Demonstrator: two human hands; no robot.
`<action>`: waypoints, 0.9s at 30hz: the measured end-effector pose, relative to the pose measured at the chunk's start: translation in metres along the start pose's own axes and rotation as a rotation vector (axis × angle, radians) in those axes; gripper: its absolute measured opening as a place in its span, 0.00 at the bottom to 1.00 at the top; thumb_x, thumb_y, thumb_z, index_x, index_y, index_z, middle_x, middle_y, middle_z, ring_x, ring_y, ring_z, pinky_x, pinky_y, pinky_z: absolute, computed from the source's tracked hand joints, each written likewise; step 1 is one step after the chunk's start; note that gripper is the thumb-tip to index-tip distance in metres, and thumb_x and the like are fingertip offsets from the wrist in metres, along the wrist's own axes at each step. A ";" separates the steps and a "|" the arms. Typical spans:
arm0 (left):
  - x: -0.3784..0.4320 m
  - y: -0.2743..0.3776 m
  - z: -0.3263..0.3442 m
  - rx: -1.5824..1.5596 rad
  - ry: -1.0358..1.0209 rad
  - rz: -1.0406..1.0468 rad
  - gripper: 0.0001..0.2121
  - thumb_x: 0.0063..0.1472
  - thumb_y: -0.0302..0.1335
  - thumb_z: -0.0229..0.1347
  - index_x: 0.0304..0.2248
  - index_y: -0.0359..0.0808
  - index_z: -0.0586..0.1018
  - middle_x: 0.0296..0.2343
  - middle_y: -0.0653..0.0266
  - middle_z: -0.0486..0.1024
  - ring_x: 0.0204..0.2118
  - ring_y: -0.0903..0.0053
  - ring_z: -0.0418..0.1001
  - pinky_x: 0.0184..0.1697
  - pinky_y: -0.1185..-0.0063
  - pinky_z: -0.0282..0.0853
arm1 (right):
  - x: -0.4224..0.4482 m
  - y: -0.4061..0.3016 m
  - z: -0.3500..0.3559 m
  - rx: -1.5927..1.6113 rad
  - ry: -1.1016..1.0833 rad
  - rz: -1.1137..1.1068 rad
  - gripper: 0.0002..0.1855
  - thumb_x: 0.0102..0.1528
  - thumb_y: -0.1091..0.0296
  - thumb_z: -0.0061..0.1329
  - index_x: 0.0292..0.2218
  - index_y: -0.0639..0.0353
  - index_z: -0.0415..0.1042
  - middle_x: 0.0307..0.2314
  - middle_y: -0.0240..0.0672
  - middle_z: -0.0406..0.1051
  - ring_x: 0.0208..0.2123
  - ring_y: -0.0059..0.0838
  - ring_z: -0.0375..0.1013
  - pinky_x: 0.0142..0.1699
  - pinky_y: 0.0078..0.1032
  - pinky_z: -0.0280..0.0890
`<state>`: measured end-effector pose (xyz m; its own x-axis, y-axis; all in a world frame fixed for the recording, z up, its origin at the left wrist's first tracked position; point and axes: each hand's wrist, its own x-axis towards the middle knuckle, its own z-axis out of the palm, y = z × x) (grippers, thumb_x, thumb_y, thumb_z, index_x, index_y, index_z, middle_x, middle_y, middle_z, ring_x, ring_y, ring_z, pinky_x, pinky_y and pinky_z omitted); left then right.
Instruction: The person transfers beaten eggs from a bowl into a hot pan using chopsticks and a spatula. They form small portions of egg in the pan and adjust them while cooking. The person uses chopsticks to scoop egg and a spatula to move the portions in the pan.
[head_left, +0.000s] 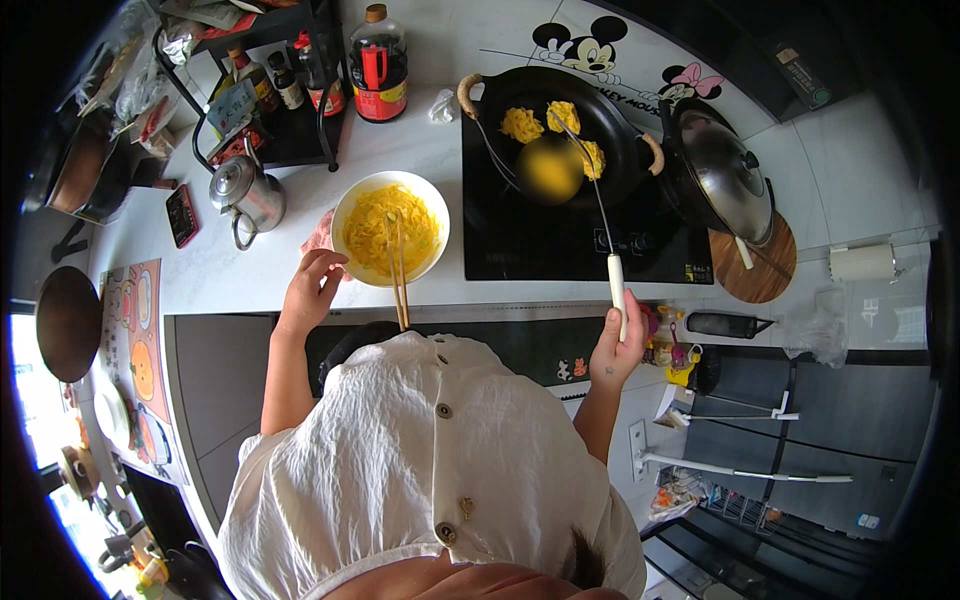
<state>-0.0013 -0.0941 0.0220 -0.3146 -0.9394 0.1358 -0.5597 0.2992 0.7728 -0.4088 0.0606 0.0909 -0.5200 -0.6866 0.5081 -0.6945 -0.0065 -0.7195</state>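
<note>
My right hand (619, 337) grips the white handle of a long metal cooking utensil (604, 217), which reaches over a black wok (630, 112). Its working end is hard to make out. Several yellow, shredded-looking patties (522, 125) sit in the wok, and a blurred yellow patch covers part of its near side. At the left rim of a white bowl (441, 247), my left hand (309, 289) has its fingers partly bent and holds nothing that I can see. Yellow shredded mixture (375, 214) fills much of the bowl. Wooden chopsticks (401, 274) rest in it, pointing towards me.
The wok stands on a black cooktop (525, 259). Right of it, a second pan carries a metal lid (724, 172), near a round wooden board (776, 262). Leftward are a metal kettle (251, 195), a phone (181, 216), a pink cloth (318, 234), a large sauce bottle (379, 67) and a black rack (289, 154).
</note>
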 end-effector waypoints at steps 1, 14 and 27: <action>0.000 -0.001 0.000 0.001 -0.005 0.000 0.08 0.60 0.22 0.51 0.39 0.35 0.76 0.39 0.58 0.71 0.35 0.67 0.74 0.39 0.77 0.71 | 0.000 0.001 0.000 0.004 0.002 -0.003 0.17 0.59 0.70 0.45 0.49 0.67 0.68 0.35 0.39 0.67 0.36 0.28 0.68 0.44 0.23 0.63; -0.001 0.003 0.001 -0.002 0.013 0.023 0.08 0.59 0.21 0.51 0.39 0.35 0.76 0.38 0.59 0.71 0.34 0.68 0.74 0.37 0.77 0.70 | -0.002 0.002 -0.002 0.007 -0.010 0.008 0.17 0.59 0.70 0.45 0.48 0.66 0.68 0.36 0.38 0.67 0.37 0.28 0.67 0.44 0.23 0.62; -0.001 0.000 0.001 -0.007 0.000 0.030 0.08 0.59 0.21 0.51 0.39 0.35 0.76 0.39 0.58 0.71 0.36 0.65 0.73 0.38 0.76 0.70 | 0.026 -0.019 -0.004 -0.221 -0.146 -0.150 0.16 0.57 0.71 0.46 0.48 0.58 0.70 0.33 0.38 0.68 0.33 0.34 0.69 0.38 0.26 0.65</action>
<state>-0.0020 -0.0928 0.0215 -0.3309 -0.9302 0.1590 -0.5448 0.3259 0.7726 -0.4113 0.0462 0.1197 -0.3378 -0.7872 0.5160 -0.8578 0.0320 -0.5129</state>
